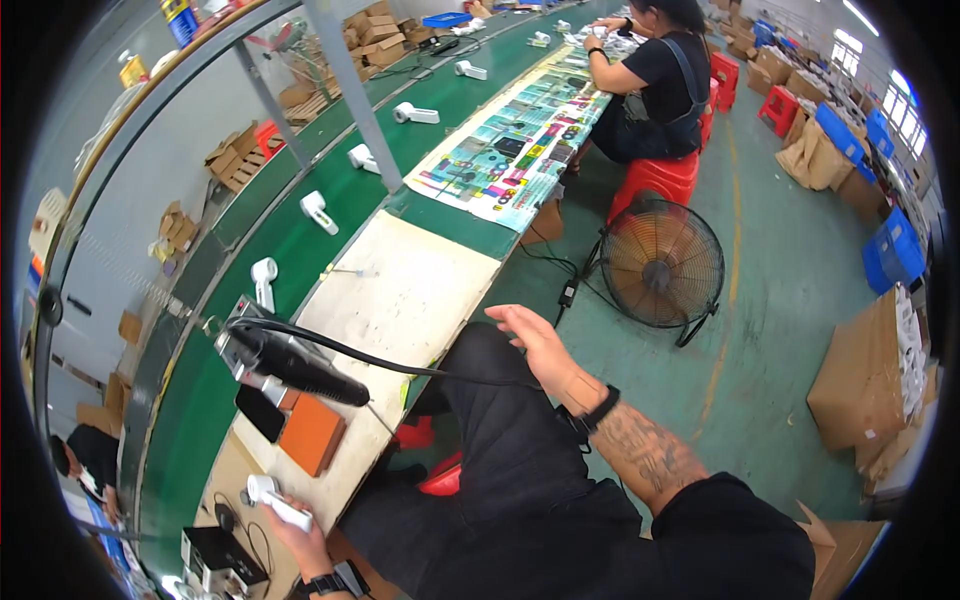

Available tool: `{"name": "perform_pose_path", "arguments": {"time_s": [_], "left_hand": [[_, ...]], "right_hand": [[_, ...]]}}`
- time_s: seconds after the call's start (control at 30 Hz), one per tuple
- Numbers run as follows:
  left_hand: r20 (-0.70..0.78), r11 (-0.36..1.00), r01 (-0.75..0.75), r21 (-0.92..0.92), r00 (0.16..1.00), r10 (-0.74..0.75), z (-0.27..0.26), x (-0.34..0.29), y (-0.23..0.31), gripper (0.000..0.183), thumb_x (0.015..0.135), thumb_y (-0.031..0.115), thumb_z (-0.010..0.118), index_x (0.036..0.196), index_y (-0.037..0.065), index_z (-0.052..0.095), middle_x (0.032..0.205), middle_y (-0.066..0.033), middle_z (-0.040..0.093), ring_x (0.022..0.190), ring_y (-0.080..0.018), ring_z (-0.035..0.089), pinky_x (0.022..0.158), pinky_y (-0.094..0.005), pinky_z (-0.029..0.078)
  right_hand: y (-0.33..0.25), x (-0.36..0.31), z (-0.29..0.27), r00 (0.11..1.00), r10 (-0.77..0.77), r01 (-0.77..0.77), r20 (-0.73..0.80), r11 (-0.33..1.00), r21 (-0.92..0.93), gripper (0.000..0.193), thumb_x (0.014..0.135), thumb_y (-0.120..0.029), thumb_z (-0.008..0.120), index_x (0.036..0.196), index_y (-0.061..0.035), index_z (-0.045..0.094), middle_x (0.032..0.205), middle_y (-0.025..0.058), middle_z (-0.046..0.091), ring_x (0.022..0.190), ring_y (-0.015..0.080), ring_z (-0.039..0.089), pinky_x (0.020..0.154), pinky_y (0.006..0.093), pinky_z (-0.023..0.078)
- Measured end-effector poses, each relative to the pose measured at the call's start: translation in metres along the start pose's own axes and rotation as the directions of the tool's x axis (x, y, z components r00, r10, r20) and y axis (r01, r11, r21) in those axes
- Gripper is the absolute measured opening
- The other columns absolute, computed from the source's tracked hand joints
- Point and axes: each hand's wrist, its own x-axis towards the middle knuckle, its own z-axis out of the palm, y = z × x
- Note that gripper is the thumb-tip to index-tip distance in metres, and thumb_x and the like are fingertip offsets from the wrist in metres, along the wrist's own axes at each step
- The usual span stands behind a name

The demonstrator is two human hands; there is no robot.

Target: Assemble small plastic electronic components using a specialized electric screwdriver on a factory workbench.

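My left hand, low at the left, is closed around a small white handheld device with a round head. It holds the device over the near end of the pale work board. My right hand is raised beside my knee, fingers stretched out and holding nothing. A black electric screwdriver hangs by a coiled spring above the bench between my hands, its thin bit pointing down toward the bench edge. Beneath it are an orange block and a black phone.
Several similar white devices lie along the green conveyor belt. A black floor fan stands right of the bench. Farther up, a person works on a red stool. Cartons line the right side; a black box sits lower left.
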Motion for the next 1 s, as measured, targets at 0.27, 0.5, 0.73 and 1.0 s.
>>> {"name": "perform_pose_path", "arguments": {"time_s": [0.27, 0.5, 0.73, 1.0], "left_hand": [[0.033, 0.995, 0.059, 0.08, 0.998, -0.062, 0.015, 0.026, -0.004, 0.042, 0.111, 0.051, 0.047, 0.122, 0.012, 0.059, 0.089, -0.0005, 0.062, 0.067, -0.0099, 0.055, 0.06, -0.0241, 0.046], [-0.136, 0.999, 0.042, 0.019, 0.99, -0.039, 0.041, 0.012, 0.007, 0.04, 0.111, 0.049, 0.048, 0.123, 0.013, 0.06, 0.086, -0.0019, 0.063, 0.067, -0.0106, 0.056, 0.06, -0.0252, 0.048], [-0.023, 0.998, 0.06, 0.037, 0.998, -0.059, 0.025, 0.031, 0.001, 0.043, 0.11, 0.048, 0.049, 0.13, 0.011, 0.057, 0.089, -0.0051, 0.065, 0.069, -0.0127, 0.061, 0.058, -0.0272, 0.051], [-0.003, 0.934, -0.096, 0.344, 0.995, 0.103, -0.008, 0.001, 0.021, 0.049, 0.11, 0.04, 0.05, 0.145, 0.007, 0.046, 0.104, -0.0116, 0.07, 0.081, -0.0204, 0.07, 0.06, -0.0329, 0.059]], "right_hand": [[-0.221, -0.042, 0.053, 0.549, -0.738, 0.612, 0.392, 0.674, 0.413, 0.111, 0.088, -0.093, 0.036, 0.121, 0.0062, 0.072, 0.133, 0.0237, 0.057, 0.112, 0.0267, 0.057, 0.103, 0.0358, 0.043], [-0.238, 0.015, 0.152, 0.345, -0.698, 0.42, 0.628, 0.713, 0.561, 0.095, 0.092, -0.086, 0.046, 0.114, 0.0028, 0.072, 0.136, 0.0244, 0.056, 0.114, 0.0285, 0.057, 0.103, 0.0413, 0.044], [-0.249, 0.026, 0.182, 0.042, -0.653, 0.341, 0.756, 0.721, 0.604, 0.089, 0.091, -0.083, 0.053, 0.122, -0.0011, 0.068, 0.137, 0.0236, 0.056, 0.118, 0.031, 0.057, 0.109, 0.0475, 0.042], [-0.118, -0.043, 0.288, 0.373, -0.005, 0.015, 0.928, 1.0, 0.0, 0.042, 0.097, -0.03, 0.076, 0.125, -0.0024, 0.062, 0.136, 0.0137, 0.054, 0.118, 0.0282, 0.059, 0.095, 0.0384, 0.051]]}}
